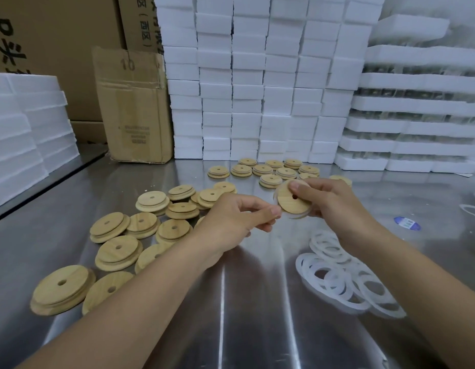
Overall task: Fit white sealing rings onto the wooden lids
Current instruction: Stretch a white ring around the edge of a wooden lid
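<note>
At centre of the worktop point(244, 315), your right grip point(329, 198) grasps one wooden lid point(292, 201); left grip point(239, 219) pinches its white ring point(297, 216). 9 o'clock: bare lids point(140, 235); 4 o'clock: loose rings point(337, 275); much seemingly remains.

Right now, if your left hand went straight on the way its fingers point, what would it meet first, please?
The white ring around the wooden lid in your right hand; the left hand seems to pinch its edge.

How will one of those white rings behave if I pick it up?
Probably floppy: the rings are thin flat bands, and one looks stretched round the held lid. Likely light. They overlap, so neighbours may drag along.
</note>
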Available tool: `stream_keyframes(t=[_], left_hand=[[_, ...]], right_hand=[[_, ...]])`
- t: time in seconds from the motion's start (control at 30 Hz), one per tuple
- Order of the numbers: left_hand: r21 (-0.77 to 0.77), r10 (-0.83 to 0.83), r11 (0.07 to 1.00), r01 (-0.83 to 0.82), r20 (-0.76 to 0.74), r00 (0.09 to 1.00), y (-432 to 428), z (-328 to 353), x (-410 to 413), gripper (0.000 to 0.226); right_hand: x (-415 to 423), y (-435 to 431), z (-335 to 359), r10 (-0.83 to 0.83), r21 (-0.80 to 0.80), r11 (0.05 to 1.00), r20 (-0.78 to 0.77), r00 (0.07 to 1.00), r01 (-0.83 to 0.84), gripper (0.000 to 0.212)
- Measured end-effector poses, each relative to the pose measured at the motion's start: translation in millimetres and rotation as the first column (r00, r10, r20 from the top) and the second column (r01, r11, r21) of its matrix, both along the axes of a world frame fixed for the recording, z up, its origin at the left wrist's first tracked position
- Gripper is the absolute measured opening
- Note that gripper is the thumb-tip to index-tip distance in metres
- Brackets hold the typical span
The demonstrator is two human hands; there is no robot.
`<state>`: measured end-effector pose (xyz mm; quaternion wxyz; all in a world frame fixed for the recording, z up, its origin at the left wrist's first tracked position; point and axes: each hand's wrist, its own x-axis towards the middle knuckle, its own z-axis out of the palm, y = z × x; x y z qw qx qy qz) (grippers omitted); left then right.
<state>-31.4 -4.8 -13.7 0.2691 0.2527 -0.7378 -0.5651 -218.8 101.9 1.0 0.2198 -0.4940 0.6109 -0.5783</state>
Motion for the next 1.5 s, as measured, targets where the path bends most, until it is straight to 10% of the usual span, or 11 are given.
stream_keyframes(t=[1.03,1.5], left_hand=[[-0.030,0.004,1.000,-0.005,-0.033,0.999,-11.3,-9.8,-3.3,0.016],[-0.092,0.048,0.995,-0.043,0.053,0.997,-6.1,-16.8,-6.2,0.020]], right_hand=[[5.4,-3.6,-7.6,-0.010,0.056,0.998,-0.017,1.000,0.011,0.023],[-16.0,-7.9,-31.0,-0.165,0.279,0.888,-0.548,0.820,0.365,0.025]])
